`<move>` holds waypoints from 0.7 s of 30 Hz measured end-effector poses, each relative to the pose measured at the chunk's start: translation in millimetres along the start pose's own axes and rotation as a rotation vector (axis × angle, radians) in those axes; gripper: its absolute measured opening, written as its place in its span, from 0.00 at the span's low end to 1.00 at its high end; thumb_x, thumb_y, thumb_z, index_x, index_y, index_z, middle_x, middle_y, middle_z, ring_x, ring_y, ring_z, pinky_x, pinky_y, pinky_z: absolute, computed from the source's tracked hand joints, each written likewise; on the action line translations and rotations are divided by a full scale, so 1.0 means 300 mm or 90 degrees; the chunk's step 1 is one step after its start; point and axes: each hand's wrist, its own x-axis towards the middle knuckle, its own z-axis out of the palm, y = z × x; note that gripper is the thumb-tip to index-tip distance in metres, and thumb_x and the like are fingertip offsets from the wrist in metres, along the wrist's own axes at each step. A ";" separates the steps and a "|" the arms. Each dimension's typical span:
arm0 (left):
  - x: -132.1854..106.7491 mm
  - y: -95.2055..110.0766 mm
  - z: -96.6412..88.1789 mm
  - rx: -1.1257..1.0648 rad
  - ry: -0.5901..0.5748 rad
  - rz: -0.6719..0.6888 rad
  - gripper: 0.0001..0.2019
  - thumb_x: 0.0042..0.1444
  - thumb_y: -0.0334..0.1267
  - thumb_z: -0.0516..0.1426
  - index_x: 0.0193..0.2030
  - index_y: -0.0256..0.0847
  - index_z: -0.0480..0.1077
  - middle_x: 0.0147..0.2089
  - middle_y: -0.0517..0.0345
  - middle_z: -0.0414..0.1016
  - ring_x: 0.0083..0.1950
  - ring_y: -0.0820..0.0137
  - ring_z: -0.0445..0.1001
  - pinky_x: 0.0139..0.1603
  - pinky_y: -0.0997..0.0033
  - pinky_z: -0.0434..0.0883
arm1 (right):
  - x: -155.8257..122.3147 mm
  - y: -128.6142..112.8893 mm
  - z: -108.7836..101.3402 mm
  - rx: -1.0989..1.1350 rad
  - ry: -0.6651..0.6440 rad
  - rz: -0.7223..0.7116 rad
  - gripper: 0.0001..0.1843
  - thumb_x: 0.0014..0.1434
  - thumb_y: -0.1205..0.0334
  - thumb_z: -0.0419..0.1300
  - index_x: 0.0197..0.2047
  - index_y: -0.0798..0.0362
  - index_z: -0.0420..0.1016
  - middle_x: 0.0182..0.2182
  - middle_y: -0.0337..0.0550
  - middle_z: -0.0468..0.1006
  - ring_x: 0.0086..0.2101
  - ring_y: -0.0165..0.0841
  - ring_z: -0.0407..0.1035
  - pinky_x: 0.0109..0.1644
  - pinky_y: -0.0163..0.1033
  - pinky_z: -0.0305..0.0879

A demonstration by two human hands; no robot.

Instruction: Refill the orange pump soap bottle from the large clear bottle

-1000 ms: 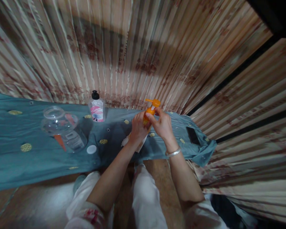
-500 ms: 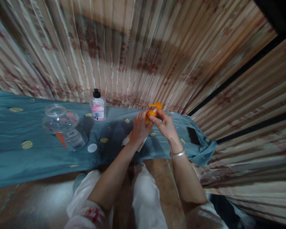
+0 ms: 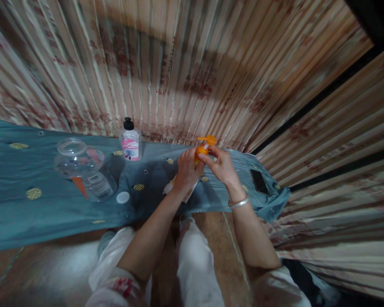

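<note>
Between my hands is a yellow bottle with an orange pump top (image 3: 208,140), standing over the cloth-covered table. My left hand (image 3: 187,168) is closed around the bottle's upper body and hides much of it. The fingers of my right hand (image 3: 222,164) pinch the orange collar just under the pump head. The pump's spout points left. Below my left hand, a pale cloth or wipe (image 3: 169,186) shows in part on the table; its kind is hard to make out.
A clear plastic jar (image 3: 99,184) stands at the left, with a white round lid (image 3: 123,197) beside it. Behind is a clear bottle with a black cap (image 3: 131,145). A dark phone (image 3: 259,181) lies at the right end of the blue tablecloth (image 3: 60,213). A pleated curtain (image 3: 192,76) hangs behind.
The view has shifted very slightly. My right fingers have shifted a little around the orange collar; my left hand keeps its hold on the bottle.
</note>
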 end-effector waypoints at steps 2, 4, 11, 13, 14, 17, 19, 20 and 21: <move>-0.001 -0.002 0.001 -0.001 0.002 0.006 0.21 0.65 0.52 0.48 0.56 0.40 0.64 0.52 0.45 0.74 0.53 0.56 0.71 0.54 0.56 0.67 | -0.003 -0.003 0.004 -0.012 0.003 0.003 0.25 0.58 0.39 0.60 0.44 0.52 0.78 0.41 0.47 0.82 0.43 0.43 0.76 0.53 0.49 0.70; -0.001 -0.004 0.001 -0.004 0.004 0.013 0.23 0.65 0.54 0.47 0.55 0.38 0.65 0.50 0.44 0.74 0.52 0.56 0.71 0.53 0.56 0.67 | -0.008 -0.008 0.008 -0.028 0.012 0.003 0.25 0.58 0.39 0.59 0.44 0.52 0.78 0.40 0.48 0.82 0.42 0.43 0.76 0.53 0.49 0.70; -0.004 -0.006 0.006 -0.014 0.017 0.022 0.27 0.65 0.58 0.44 0.56 0.37 0.64 0.51 0.41 0.74 0.53 0.55 0.71 0.54 0.54 0.66 | -0.028 -0.036 0.012 -0.096 0.050 0.003 0.22 0.60 0.44 0.59 0.45 0.54 0.78 0.41 0.50 0.82 0.43 0.44 0.76 0.52 0.48 0.69; -0.007 -0.004 0.007 -0.016 0.019 0.019 0.27 0.65 0.58 0.44 0.58 0.38 0.63 0.53 0.41 0.74 0.54 0.55 0.71 0.54 0.54 0.66 | -0.029 -0.046 0.012 -0.122 0.064 0.011 0.20 0.60 0.45 0.60 0.45 0.53 0.79 0.42 0.49 0.83 0.44 0.44 0.76 0.51 0.48 0.69; -0.008 -0.004 0.007 -0.017 0.021 0.017 0.27 0.65 0.57 0.45 0.59 0.38 0.62 0.53 0.41 0.73 0.54 0.55 0.71 0.55 0.54 0.66 | -0.029 -0.052 0.012 -0.136 0.074 0.016 0.19 0.59 0.46 0.61 0.44 0.52 0.80 0.42 0.49 0.83 0.44 0.44 0.76 0.51 0.48 0.69; -0.008 -0.002 0.007 -0.019 0.026 0.018 0.26 0.65 0.57 0.46 0.60 0.40 0.62 0.54 0.42 0.73 0.55 0.56 0.71 0.55 0.54 0.66 | -0.025 -0.069 0.013 -0.172 0.093 0.023 0.16 0.58 0.50 0.63 0.42 0.52 0.81 0.41 0.49 0.83 0.44 0.44 0.77 0.50 0.47 0.70; -0.005 -0.005 0.008 -0.021 0.029 0.019 0.26 0.65 0.56 0.46 0.60 0.39 0.63 0.53 0.42 0.74 0.54 0.56 0.71 0.55 0.54 0.66 | -0.019 -0.079 0.013 -0.192 0.093 0.019 0.15 0.57 0.52 0.64 0.42 0.53 0.81 0.41 0.50 0.83 0.44 0.44 0.77 0.49 0.46 0.70; -0.003 -0.007 0.009 -0.021 0.032 0.020 0.26 0.66 0.56 0.46 0.59 0.39 0.63 0.52 0.42 0.74 0.53 0.56 0.72 0.55 0.54 0.66 | -0.015 -0.083 0.014 -0.203 0.089 0.016 0.15 0.57 0.52 0.64 0.41 0.54 0.81 0.41 0.50 0.83 0.44 0.45 0.77 0.49 0.46 0.70; -0.001 -0.009 0.010 -0.022 0.034 0.021 0.26 0.65 0.56 0.46 0.59 0.38 0.63 0.52 0.42 0.74 0.53 0.56 0.72 0.55 0.55 0.66 | -0.011 -0.087 0.013 -0.214 0.085 0.013 0.14 0.57 0.53 0.64 0.41 0.54 0.80 0.41 0.51 0.83 0.44 0.45 0.77 0.48 0.46 0.70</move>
